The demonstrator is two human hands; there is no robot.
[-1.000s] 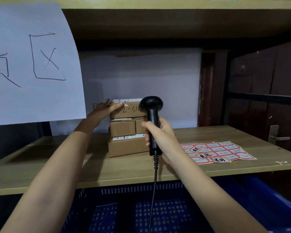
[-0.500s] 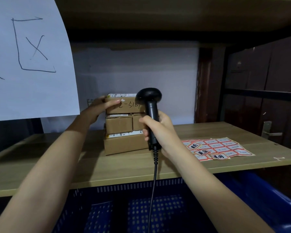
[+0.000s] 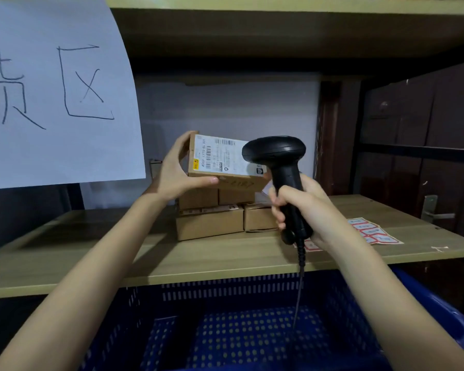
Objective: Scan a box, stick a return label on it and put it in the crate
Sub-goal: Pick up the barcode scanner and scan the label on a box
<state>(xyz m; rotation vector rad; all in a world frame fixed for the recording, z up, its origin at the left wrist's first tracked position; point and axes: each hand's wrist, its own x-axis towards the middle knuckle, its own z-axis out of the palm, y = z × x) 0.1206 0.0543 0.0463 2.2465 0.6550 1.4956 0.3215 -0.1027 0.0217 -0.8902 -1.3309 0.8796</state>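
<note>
The left hand holds a small cardboard box in the air above the stack of boxes, tilted so that its white shipping label faces the camera; the fingers are clamped on the box, the thumb along its lower edge and the others behind its left side. The right hand is closed around the handle of a black scanner, whose head is just in front of the right end of the box. A sheet of red return labels lies on the table at the right. The blue crate stands below the table edge.
</note>
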